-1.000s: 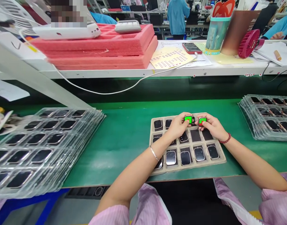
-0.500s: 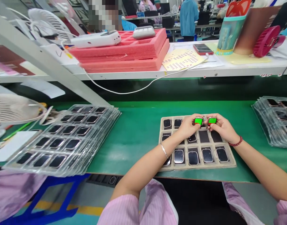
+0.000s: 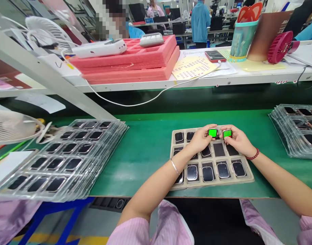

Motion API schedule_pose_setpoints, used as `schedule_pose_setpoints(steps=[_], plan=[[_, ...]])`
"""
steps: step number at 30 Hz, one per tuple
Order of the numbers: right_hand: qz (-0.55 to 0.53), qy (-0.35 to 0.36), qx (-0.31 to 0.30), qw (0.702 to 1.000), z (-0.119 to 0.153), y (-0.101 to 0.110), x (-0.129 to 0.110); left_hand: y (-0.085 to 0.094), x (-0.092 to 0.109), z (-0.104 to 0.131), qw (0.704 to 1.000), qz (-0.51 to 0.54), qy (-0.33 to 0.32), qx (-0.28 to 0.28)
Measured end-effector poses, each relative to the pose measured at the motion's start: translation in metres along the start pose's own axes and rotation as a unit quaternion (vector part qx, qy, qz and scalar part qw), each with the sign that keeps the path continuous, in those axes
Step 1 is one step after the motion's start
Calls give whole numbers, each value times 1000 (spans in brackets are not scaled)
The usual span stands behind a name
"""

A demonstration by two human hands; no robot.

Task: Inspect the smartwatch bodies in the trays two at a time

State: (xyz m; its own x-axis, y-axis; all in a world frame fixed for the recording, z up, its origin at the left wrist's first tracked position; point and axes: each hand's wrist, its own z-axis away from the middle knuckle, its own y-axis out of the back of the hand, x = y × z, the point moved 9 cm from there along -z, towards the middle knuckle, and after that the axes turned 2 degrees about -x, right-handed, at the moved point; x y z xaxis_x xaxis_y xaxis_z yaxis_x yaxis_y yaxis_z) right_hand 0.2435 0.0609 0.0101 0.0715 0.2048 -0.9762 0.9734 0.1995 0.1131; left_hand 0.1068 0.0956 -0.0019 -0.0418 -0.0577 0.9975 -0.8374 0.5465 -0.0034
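My left hand [image 3: 200,137] is closed on a smartwatch body [image 3: 212,133] whose screen glows green. A second smartwatch body [image 3: 226,134], its screen mostly green with some red low down, is pinched in my right hand [image 3: 239,140]. The two watches are held side by side, faces up, over the far part of a beige tray [image 3: 212,185]. Dark-screened watches lie in the tray's pockets, such as one watch [image 3: 223,169] in the near row. Two pockets just below my hands show only their dark bottoms. My hands and forearm hide part of the tray.
Stacked clear plastic trays [image 3: 105,163] with dark watches stand left; another clear stack [image 3: 288,136] is at the right. A white fan [image 3: 13,126] sits far left. Above the green bench [image 3: 138,153] runs a shelf [image 3: 196,81] with pink foam [image 3: 156,56], a phone [image 3: 215,56] and a cup [image 3: 244,41].
Red at the bottom of the left watch's screen has given way to green; the right screen still shows some red. Both hands keep their hold. The whole view has shifted slightly.
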Motion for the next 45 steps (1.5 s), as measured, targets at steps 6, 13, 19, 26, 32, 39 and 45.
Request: schedule_pose_setpoints(steps=[6, 13, 19, 26, 32, 39, 45], plan=[[-19, -2, -6, 1000, -1, -2, 3, 0, 2, -1, 1000, 13, 9, -3], [-12, -24, -7, 1000, -1, -3, 5, 2, 5, 0, 1000, 13, 24, 6], [-22, -23, -8, 999, 0, -3, 0, 7, 11, 2, 999, -37, 23, 30], [3, -17, -1, 1000, -1, -2, -1, 7, 9, 0, 998, -48, 6, 39], [17, -7, 0, 1000, 0, 0, -1, 7, 11, 1, 998, -44, 11, 43], [4, 0, -7, 1000, 1, -2, 0, 7, 13, 0, 999, -17, 8, 40], [-42, 1, 1, 999, -3, 0, 4, 3, 10, 1, 997, 53, 47, 21]])
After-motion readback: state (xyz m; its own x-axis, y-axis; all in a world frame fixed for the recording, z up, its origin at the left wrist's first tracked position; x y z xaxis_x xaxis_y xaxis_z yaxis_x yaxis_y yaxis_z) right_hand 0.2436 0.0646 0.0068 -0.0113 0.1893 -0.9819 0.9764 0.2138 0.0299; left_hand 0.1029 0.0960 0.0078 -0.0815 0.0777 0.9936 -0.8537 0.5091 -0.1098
